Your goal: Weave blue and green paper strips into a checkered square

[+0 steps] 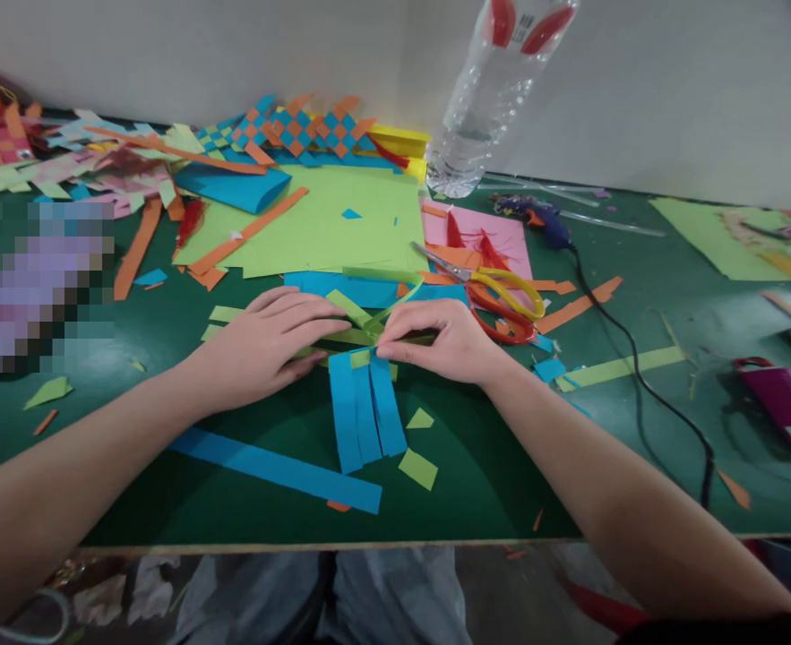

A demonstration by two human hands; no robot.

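My left hand (278,345) lies flat with its fingers stretched out, over light green paper strips (224,313). My right hand (432,340) pinches at the woven edge, thumb against forefinger, on a thin green paper strip (400,303) that bends up between the hands. Blue paper strips (366,417) hang side by side towards me from the weave, with a small green square crossing their top. Part of the weave is hidden under my fingers. A loose blue strip (280,468) lies below my left wrist.
Yellow-and-orange-handled scissors (502,287) lie beyond my right hand, near a glue gun (536,215) with a black cord. A water bottle (495,98) stands at the wall. Green sheets (328,215), woven paper pieces (294,130) and scraps cover the back. A purple case (781,408) sits right.
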